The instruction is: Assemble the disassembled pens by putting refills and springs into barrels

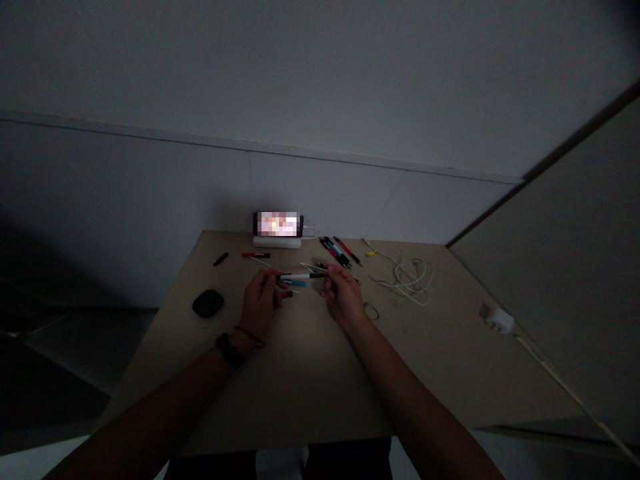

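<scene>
My left hand [260, 300] and my right hand [340, 295] meet over the middle of a beige table [300, 373]. Between them runs a white pen [299, 275] with a dark tip, gripped at each end by closed fingers. My left hand also seems to hold a blue-capped pen [295, 283] and a red-capped one [287, 294]. A thin pen refill [311, 269] lies just behind the white pen. The room is dim and fine details are hard to make out.
A lit phone [278, 225] leans on a white block at the table's back edge. Several pens [339, 251] lie right of it, a red marker [256, 255] and a black cap [221, 259] to the left. A black case [208, 303], white cable [410, 277] and charger [496, 319] also lie there.
</scene>
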Tool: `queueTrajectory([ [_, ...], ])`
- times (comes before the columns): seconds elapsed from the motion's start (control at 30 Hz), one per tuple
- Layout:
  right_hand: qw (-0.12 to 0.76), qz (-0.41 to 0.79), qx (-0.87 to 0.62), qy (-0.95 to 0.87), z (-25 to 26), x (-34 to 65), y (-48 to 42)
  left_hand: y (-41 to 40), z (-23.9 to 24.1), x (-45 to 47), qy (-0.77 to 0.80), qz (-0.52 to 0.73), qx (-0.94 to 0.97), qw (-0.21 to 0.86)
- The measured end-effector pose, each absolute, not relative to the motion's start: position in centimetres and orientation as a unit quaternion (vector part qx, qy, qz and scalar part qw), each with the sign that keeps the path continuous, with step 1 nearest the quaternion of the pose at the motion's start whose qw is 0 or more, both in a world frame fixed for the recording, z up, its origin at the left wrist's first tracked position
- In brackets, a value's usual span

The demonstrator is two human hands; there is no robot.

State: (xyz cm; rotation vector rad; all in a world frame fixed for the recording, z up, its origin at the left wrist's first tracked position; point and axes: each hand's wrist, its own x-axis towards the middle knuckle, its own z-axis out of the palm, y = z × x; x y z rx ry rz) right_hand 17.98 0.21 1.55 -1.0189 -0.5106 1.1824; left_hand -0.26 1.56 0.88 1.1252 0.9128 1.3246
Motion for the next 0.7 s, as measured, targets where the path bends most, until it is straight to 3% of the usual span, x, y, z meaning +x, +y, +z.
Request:
queueTrajectory([
  [0.37, 0.661, 0.558, -0.434, -0.253, 1.73, 17.92, -0.05, 1.73, 0.77, -0.31, 0.396, 0.566, 0.480, 0.542],
  [0.7, 0.694, 0.538, -0.411, -0.245, 1.50, 18.72, 0.62, 1.82, 0.98, -0.39, 0.408, 0.555, 0.475, 0.548],
])
